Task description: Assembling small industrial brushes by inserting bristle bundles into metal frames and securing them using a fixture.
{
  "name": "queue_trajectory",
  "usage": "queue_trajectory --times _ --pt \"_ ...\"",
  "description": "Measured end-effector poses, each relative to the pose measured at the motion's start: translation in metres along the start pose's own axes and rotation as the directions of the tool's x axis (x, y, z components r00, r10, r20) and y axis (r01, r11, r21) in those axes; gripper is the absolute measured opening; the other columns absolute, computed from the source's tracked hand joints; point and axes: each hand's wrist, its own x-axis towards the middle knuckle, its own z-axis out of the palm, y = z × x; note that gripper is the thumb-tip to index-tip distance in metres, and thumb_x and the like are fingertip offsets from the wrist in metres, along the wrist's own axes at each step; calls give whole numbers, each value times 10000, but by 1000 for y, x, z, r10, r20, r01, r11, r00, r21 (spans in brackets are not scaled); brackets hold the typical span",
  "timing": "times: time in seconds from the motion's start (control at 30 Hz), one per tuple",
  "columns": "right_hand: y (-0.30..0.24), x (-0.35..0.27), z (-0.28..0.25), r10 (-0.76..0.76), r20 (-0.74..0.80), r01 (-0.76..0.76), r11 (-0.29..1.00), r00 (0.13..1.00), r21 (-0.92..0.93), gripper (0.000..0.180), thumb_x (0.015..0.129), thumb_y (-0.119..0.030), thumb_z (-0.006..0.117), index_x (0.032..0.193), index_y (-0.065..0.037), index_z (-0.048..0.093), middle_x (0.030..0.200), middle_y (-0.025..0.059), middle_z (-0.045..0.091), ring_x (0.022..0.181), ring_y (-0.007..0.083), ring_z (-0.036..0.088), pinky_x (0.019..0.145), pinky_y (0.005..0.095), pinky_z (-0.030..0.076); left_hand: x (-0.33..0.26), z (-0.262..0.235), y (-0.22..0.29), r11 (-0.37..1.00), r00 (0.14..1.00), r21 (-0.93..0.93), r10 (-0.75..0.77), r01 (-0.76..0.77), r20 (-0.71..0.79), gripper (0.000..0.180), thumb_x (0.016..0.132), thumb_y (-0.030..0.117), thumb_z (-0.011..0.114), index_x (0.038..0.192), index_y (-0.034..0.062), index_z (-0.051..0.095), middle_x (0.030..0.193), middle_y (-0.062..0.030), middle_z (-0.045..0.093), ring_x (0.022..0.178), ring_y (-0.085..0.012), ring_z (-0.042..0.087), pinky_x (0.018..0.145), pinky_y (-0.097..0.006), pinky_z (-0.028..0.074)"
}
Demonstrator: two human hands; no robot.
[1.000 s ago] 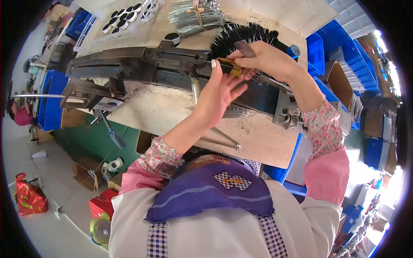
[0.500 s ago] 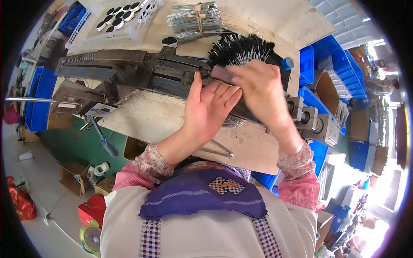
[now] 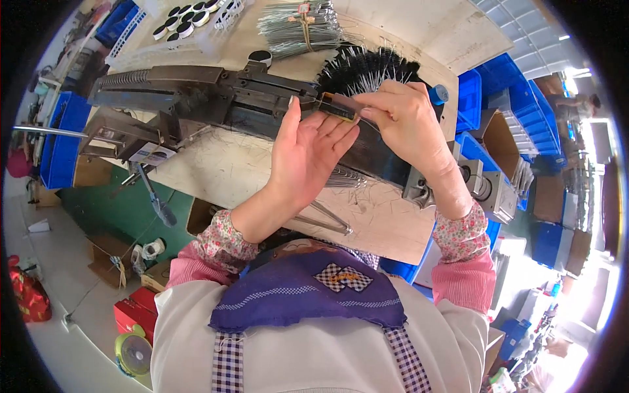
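Observation:
My left hand [image 3: 303,157] is open, palm up, thumb apart and fingers stretched beneath a small dark rectangular piece with brown edges [image 3: 339,107]. My right hand [image 3: 411,121] is closed, thumb and forefinger pinching the right end of that piece. The piece sits at the right end of a long dark metal bench machine [image 3: 262,98]; whether it is fixed to the machine I cannot tell. Just behind the hands lies a pile of black-bristled wire brushes [image 3: 367,69], their wire stems pointing up.
A tied bundle of wires [image 3: 298,29] lies at the back, beside a white basket [image 3: 213,33] with several black-topped round pieces. A blue cap [image 3: 439,95] stands right of the brushes. Thin metal rods [image 3: 347,178] rest on the wooden table [image 3: 386,226]. Blue bins [image 3: 468,98] stand at the right.
My right hand, blurred before, has moved slightly right and now shows a clear pinch. The small piece has tilted, showing its dark face. My left hand has shifted slightly left.

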Motion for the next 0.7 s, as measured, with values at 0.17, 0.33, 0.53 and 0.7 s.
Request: queue_trajectory --times 0.17,0.33,0.53,0.7 --pt "-5 -1 1 -53 -61 54 998 997 14 181 772 -84 640 930 -129 714 758 19 596 752 205 595 797 346 392 -1 -3 2 1000 1000 -20 -16 16 -3 730 973 571 282 1280 -77 422 1292 -173 493 1257 -266 436 1126 -391 274" --pt "-22 -1 6 -33 -168 49 995 985 91 128 840 -86 584 945 -77 655 770 85 627 741 277 623 699 378 459 1 -6 2 999 1000 -34 2 -1 24 720 976 544 289 1245 -116 395 1308 -234 452 1291 -345 394 1132 -461 270" --pt "-43 -13 -2 23 -16 -25 992 1000 -121 289 790 -46 559 1061 52 547 640 171 624 602 323 656 520 393 528 -5 -6 4 998 999 -54 30 -32 -33 647 981 537 286 1139 -61 473 1199 -154 529 1239 -283 442 1106 -444 283" --pt "-57 -9 3 0 108 33 952 994 -304 264 722 -51 593 939 100 587 610 137 627 549 266 662 462 334 515 4 -34 4 952 905 -280 4 127 425 552 979 533 303 886 23 494 978 -77 556 1112 -221 497 1063 -393 307"
